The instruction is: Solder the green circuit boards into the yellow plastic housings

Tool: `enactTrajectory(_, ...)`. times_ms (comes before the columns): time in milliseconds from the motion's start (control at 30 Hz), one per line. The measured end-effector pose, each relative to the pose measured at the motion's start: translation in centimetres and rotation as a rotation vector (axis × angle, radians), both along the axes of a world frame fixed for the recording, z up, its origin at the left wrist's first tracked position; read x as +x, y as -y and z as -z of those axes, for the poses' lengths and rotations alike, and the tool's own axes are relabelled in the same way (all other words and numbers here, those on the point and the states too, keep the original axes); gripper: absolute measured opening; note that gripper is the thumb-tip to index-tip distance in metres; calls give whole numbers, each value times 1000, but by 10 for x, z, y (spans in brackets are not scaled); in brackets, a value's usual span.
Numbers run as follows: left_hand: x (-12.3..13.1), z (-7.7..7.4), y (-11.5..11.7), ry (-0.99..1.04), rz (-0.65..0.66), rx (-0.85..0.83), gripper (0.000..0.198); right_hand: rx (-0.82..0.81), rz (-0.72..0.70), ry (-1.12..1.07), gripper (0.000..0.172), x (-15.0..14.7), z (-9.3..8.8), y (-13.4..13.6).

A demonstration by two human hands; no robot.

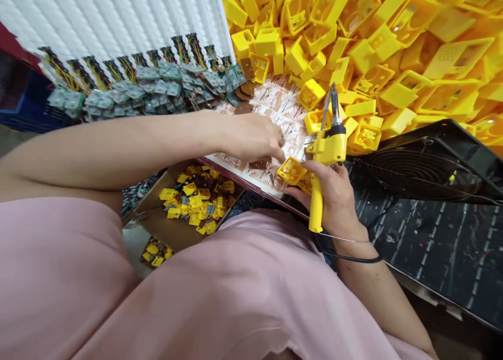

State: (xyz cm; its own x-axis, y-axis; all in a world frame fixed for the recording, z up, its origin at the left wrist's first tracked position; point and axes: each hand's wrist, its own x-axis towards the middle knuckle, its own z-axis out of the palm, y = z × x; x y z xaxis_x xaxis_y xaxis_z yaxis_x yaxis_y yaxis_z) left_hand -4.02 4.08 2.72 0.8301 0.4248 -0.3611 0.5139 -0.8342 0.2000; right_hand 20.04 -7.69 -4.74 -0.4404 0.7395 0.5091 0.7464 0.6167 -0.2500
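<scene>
In the head view, the black table at the right bore repeated lines of small pale lettering, too small to read with certainty. A patterned sheet in brown and white covered the working spot, littered with dark bits. The far right side was piled with yellow housings; at the upper left a ridged white sheet stood behind a row of circuit boards with yellow and black wires. A black fan-like unit with a round grille sat on the table, and below its near edge a cardboard box held small yellow parts.

The right hand had its fingers clamped on a yellow soldering gun — tip upward — with a small yellow housing at the fingertips. The left hand reached over the patterned sheet, fingers curled beside that housing — whether they gripped anything, I could not tell.
</scene>
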Motion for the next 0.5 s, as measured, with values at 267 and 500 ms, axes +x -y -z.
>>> enactTrajectory(267, -51, 27, 21, 521, -608, 122, 44, 77, 40, -210, 48, 19, -9, 15)
enactTrajectory(500, -18, 50, 66, 561, -718, 217, 31, 117, 87, -368, 29, 34, -11, 26)
